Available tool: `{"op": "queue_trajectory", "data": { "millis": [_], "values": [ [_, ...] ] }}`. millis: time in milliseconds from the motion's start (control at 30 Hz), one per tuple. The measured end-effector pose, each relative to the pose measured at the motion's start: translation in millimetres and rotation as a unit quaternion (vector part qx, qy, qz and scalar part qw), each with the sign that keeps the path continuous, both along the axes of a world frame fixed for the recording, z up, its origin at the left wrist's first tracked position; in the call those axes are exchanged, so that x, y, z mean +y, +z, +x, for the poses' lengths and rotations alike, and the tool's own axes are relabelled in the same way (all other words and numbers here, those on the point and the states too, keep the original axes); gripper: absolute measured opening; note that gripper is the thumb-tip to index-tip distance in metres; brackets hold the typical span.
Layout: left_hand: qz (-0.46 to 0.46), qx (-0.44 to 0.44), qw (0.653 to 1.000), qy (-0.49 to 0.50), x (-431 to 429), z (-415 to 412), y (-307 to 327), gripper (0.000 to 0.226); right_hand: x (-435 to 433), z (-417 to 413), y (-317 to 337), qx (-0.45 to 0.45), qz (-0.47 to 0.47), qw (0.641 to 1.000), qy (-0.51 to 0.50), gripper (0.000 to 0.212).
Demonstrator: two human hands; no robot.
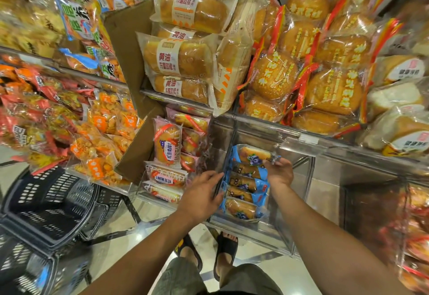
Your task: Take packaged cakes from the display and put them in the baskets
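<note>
Blue-wrapped cakes (246, 183) lie stacked in a row inside a clear bin (267, 229), and we take that bin as our mark. Our left hand (204, 192) lies with straight fingers against the bin's left wall, touching the edge of the stack — it holds nothing. Our right hand (279, 171) is at the bin's right side, fingers curled round the crimped wrapper end of the topmost pack. Just left of the bin sit pink-wrapped cakes (168, 146); above it lie butter loaves (178, 59), and above and to its right, round buns (274, 76). Black baskets (53, 204) stand well to the left of the bin — lower, down on the floor.
</note>
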State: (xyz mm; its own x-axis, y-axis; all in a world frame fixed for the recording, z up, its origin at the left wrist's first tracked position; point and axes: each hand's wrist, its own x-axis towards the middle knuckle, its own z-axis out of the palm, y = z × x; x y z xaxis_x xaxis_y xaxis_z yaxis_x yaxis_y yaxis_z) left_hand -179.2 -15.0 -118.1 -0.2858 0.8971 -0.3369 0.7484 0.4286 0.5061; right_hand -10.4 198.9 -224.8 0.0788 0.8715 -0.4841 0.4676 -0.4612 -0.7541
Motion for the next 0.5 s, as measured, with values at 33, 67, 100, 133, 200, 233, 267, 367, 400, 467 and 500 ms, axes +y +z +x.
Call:
{"op": "queue_trajectory", "data": {
  "millis": [33, 67, 100, 133, 200, 233, 267, 367, 400, 467, 500],
  "values": [
    [-0.004, 0.003, 1.000, -0.004, 0, 1, -1, 0.061, 1, 1, -6, -0.023, -0.004, 1.000, -0.005, 0.029],
    [-0.007, 0.006, 1.000, -0.006, -1, 1, -1, 0.062, 0, 2, -6, -0.025, -0.029, 0.999, 0.008, 0.030],
    [-0.009, 0.008, 1.000, -0.008, -1, 2, -1, 0.063, 0, 2, -6, -0.013, -0.053, 0.999, -0.004, 0.035],
    [-0.010, 0.011, 1.000, -0.009, -2, 3, 0, 0.063, -3, 2, 0, 0.006, -0.073, 0.997, -0.021, 0.040],
    [-0.011, 0.012, 1.000, -0.008, -3, 4, 2, 0.064, -8, 5, 10, 0.015, -0.078, 0.996, -0.035, 0.045],
    [-0.012, 0.011, 1.000, -0.007, -4, 4, 4, 0.064, -11, 5, 19, 0.002, -0.088, 0.995, -0.038, 0.047],
    [-0.009, 0.013, 1.000, -0.004, -4, 5, 7, 0.064, -12, 6, 22, -0.016, -0.096, 0.995, -0.027, 0.049],
    [0.003, 0.023, 1.000, 0.005, -6, 5, 16, 0.063, -22, 8, 36, -0.063, -0.108, 0.991, 0.038, 0.056],
    [0.006, 0.023, 1.000, 0.005, -8, 4, 19, 0.063, -24, 9, 38, -0.073, -0.113, 0.989, 0.068, 0.059],
    [0.011, 0.021, 1.000, 0.003, -12, 1, 24, 0.064, -34, 9, 51, -0.083, -0.120, 0.982, 0.119, 0.059],
    [0.013, 0.022, 1.000, 0.003, -15, -2, 26, 0.065, -40, 7, 58, -0.086, -0.116, 0.980, 0.140, 0.059]
  ]
}}
